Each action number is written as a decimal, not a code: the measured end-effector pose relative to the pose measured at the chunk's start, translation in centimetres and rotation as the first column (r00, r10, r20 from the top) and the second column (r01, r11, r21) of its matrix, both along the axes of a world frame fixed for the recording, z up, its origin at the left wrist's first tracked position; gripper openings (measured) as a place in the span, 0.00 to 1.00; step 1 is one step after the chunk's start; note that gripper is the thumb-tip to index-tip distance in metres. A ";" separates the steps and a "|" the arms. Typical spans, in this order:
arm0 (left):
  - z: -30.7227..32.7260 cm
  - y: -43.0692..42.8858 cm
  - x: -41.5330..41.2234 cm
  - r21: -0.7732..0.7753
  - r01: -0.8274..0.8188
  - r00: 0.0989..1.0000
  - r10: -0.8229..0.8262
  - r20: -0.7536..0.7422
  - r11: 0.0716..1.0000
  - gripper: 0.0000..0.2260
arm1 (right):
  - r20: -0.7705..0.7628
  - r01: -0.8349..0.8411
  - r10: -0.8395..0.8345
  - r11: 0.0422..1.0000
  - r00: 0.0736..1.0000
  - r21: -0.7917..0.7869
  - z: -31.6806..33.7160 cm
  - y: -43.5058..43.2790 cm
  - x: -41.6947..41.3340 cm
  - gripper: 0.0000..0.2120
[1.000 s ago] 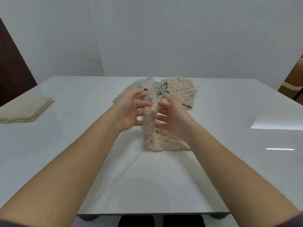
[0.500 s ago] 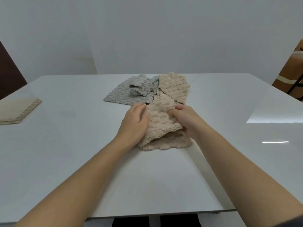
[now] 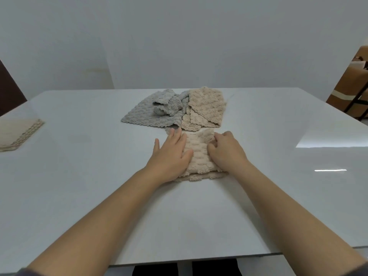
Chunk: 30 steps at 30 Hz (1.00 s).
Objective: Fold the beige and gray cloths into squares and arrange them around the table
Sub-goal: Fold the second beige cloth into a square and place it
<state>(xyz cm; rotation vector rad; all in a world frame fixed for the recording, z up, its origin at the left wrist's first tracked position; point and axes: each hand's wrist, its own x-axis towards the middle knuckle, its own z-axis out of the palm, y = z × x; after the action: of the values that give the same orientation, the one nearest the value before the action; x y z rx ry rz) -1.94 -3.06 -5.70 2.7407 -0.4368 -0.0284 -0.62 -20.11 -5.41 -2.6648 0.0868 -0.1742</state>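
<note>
Fingers (image 3: 175, 136) of the left hand (image 3: 171, 156) lie straight and a little spread, pressed flat on the left part of the folded beige cloth (image 3: 199, 154), the smallest one reaching out over the counter (image 3: 79, 186). On the right hand (image 3: 227, 154) the fingers (image 3: 221, 136) are bent, knuckles up, their tips dug into the right part of the same cloth; whether they pinch the fabric or only press it cannot be told. The thumbs of both hands point toward each other across the middle of the cloth, close but apart.

That cloth lies flat near the middle of the counter, with a lower layer showing along its near edge. Just beyond it, on the far side, sits a rumpled heap: a gray cloth (image 3: 143, 114) to the left, bunched up at its middle, and a loose beige cloth (image 3: 207, 108) to the right, partly doubled over and touching the gray one. Well apart, at the left edge of the counter, rests a beige square (image 3: 18, 134), folded in neat layers. Both bare forearms reach in from the near edge. A brown piece of furniture (image 3: 354, 92) stands off the far right corner.
</note>
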 end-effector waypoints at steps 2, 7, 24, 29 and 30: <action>-0.4 -0.3 -0.3 0.067 0.011 1.000 -0.010 -0.015 0.998 0.27 | 0.022 0.036 -0.032 0.974 0.999 -0.224 -0.8 0.4 -0.6 0.22; 0.5 0.5 1.1 -0.160 -0.067 0.998 0.067 -0.006 0.985 0.24 | 0.063 0.004 0.010 0.977 0.998 -0.212 -0.6 0.1 -0.6 0.29; 2.0 7.2 0.1 -0.704 -0.222 0.951 -0.010 -0.309 0.674 0.12 | 0.010 -0.335 0.357 0.885 0.934 -0.323 1.0 -0.2 3.2 0.29; 2.0 9.3 -1.4 -0.725 -0.333 0.930 0.085 -0.357 0.603 0.12 | 0.133 -0.396 0.497 0.803 0.857 -0.446 1.1 3.4 4.1 0.24; 1.9 9.5 -1.7 -0.708 -0.362 0.917 0.094 -0.389 0.606 0.12 | 0.131 -0.413 0.515 0.793 0.847 -0.447 1.3 3.7 4.2 0.24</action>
<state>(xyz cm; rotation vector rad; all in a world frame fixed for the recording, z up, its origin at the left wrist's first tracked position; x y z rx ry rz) -3.64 6.42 -3.75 1.8500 0.0317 -0.1695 3.63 -16.39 -4.14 -2.9390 -0.7730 -0.3943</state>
